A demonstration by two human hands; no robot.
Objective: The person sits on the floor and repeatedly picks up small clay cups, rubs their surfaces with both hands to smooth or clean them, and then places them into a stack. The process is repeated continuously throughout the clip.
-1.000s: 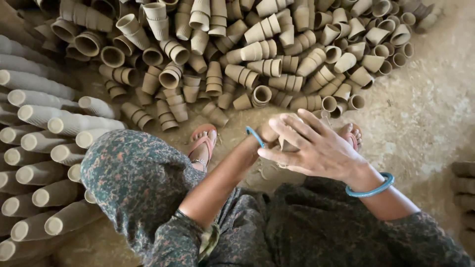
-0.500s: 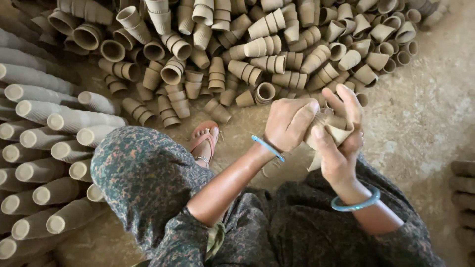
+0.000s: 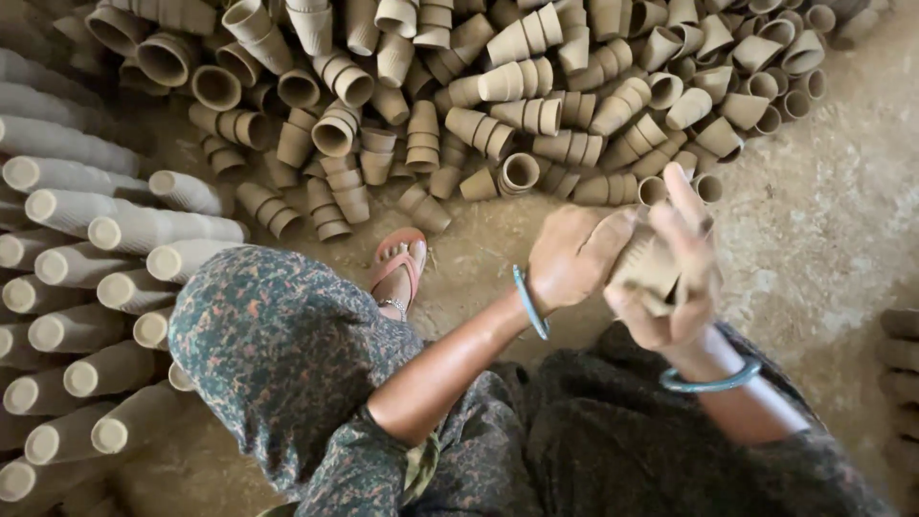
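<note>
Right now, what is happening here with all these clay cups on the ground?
A person sits on the dusty ground and holds small tan clay cups between both hands, above the lap. The left hand grips them from one side and the right hand from the other. How many cups are held cannot be told. In front lies a big loose pile of unfired clay cups. At the left, long rows of stacked cups lie on their sides. One foot in a red sandal rests near the pile.
</note>
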